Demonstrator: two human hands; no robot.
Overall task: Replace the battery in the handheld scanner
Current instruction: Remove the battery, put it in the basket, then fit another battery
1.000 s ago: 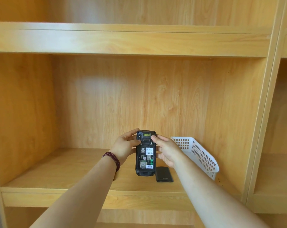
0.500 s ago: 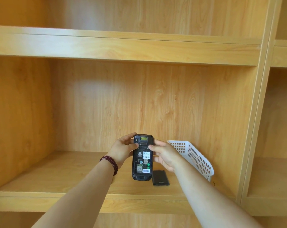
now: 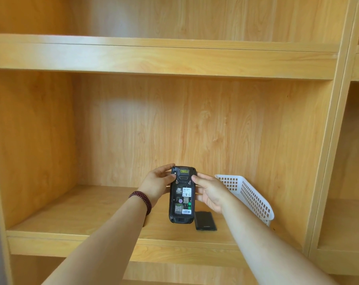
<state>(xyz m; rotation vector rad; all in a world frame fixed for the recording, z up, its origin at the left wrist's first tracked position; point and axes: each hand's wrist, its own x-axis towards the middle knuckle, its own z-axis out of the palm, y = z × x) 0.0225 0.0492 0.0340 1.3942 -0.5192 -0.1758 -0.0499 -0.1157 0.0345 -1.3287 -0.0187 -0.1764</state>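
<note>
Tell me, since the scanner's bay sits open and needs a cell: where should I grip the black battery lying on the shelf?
Pinch the battery across its long side edges from above. It lies flat and thin beside the scanner, so only those edges offer purchase.

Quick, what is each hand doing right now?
Left hand: grips the scanner by its left edge, thumb on its back.
Right hand: holds the scanner's right edge, thumb near the top.

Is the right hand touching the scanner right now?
Touching. The head view shows the right hand with its thumb pressed on the upper right edge of the scanner and its fingers wrapped behind the body.
</note>
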